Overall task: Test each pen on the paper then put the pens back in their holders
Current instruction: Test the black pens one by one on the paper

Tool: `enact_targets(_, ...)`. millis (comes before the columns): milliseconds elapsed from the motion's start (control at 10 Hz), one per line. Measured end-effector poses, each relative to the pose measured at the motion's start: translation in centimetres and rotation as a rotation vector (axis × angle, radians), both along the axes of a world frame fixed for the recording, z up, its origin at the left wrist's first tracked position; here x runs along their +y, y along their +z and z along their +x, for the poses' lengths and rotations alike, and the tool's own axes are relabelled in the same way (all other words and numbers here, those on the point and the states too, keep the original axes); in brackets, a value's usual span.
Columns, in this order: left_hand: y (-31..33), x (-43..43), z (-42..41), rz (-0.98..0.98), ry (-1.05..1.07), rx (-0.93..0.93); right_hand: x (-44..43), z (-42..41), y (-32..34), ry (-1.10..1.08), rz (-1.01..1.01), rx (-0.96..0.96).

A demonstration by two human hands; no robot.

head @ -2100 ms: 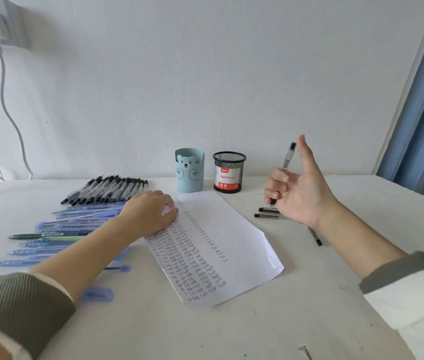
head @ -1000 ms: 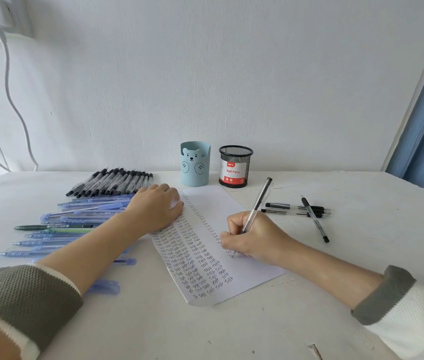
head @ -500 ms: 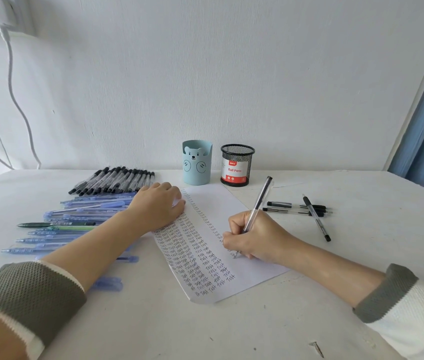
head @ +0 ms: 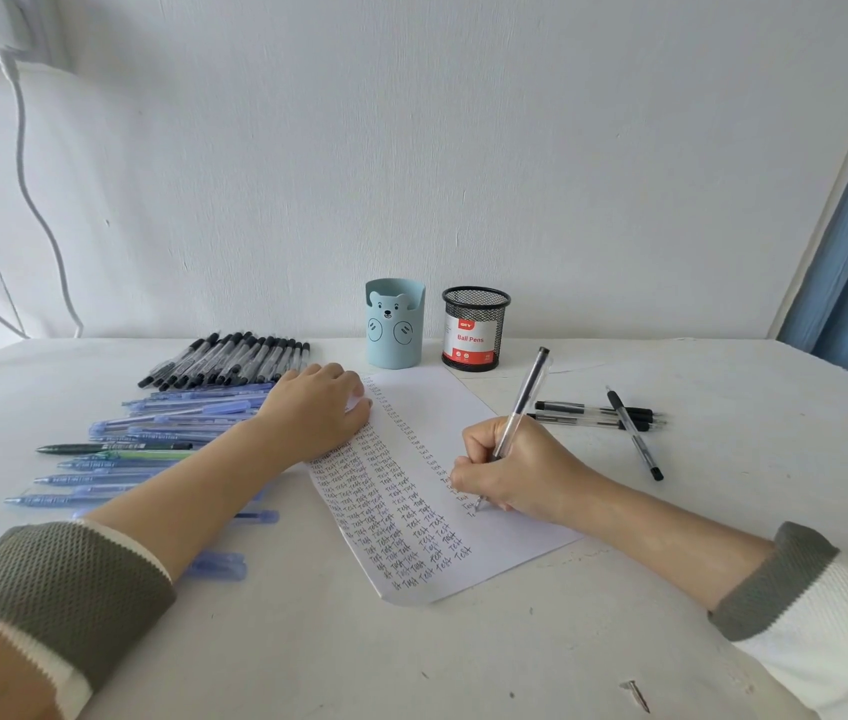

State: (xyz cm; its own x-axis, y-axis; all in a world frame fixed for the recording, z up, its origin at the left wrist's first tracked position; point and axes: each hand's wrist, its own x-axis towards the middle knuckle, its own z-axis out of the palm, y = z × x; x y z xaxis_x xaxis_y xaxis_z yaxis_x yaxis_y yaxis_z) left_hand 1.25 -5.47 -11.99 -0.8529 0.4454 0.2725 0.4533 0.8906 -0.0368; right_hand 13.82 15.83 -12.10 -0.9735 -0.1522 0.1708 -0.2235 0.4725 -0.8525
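Partly hidden blue pens (head: 188,407); left hand (head: 315,413) flat on paper (head: 515,537), right hand (head: 520,470) fingers (head: 473,459) pinch pen (head: 525,397).

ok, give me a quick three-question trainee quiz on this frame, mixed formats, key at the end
1. True or false: the right hand grips a pen with its tip on the paper.
2. The left hand: A) rests on the paper's edge B) hovers in the air C) is out of view.
3. How many loose black pens lie right of the paper?
Key: 1 true; 2 A; 3 three.
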Motion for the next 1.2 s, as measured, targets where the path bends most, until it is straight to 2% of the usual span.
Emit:
enact_targets(600,0.0,0.0,-0.1,0.005,0.003,-0.008,0.0,0.0,0.0,0.021,-0.02,-0.022)
enact_targets(800,0.0,0.0,0.0,0.006,-0.001,-0.004,0.0,0.0,0.0,-0.009,0.038,0.006)
enact_targets(1000,-0.1,-0.1,0.0,0.011,-0.002,-0.005,0.3,0.3,1.8,-0.004,-0.067,-0.012)
enact_targets(1100,0.0,0.0,0.0,0.008,-0.003,-0.007,0.5,0.1,2.7,-0.034,-0.085,0.034)
enact_targets(1200,0.0,0.0,0.0,0.007,-0.001,-0.009,0.9,0.0,3.2,-0.055,-0.014,0.143)
